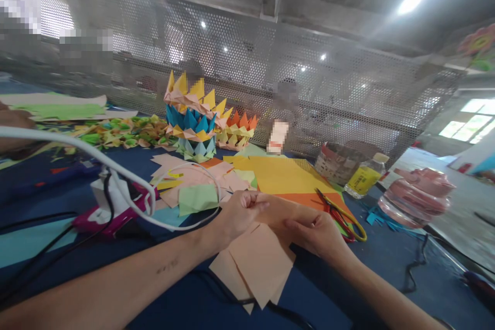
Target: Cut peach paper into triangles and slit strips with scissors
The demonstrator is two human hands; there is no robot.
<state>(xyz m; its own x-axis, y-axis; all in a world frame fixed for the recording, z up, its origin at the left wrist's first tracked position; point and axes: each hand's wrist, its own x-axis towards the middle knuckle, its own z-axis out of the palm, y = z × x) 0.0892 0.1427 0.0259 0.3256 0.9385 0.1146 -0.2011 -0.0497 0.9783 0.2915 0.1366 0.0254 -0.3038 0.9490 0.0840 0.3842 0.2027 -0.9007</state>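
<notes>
A piece of peach-coloured paper (279,210) is stretched between my two hands. My left hand (240,214) pinches its left end between thumb and fingers. At the right end, my right hand (323,233) is closed on the same paper, thumb on the near side. Just below the hands, several square peach sheets (263,265) lie overlapping on the blue table (174,296). Beyond my right hand lie scissors (346,217) with red and yellow handles, partly over orange paper (309,200). A green paper square (198,199) rests left of my left hand.
Folded-paper rings with pointed rims (193,124) stand at the back, beside a heap of small folded pieces (127,131). A magenta power strip (110,216) with a white cable (127,198) sits left. A yellow-labelled bottle (365,176) and pink jug (417,198) stand right.
</notes>
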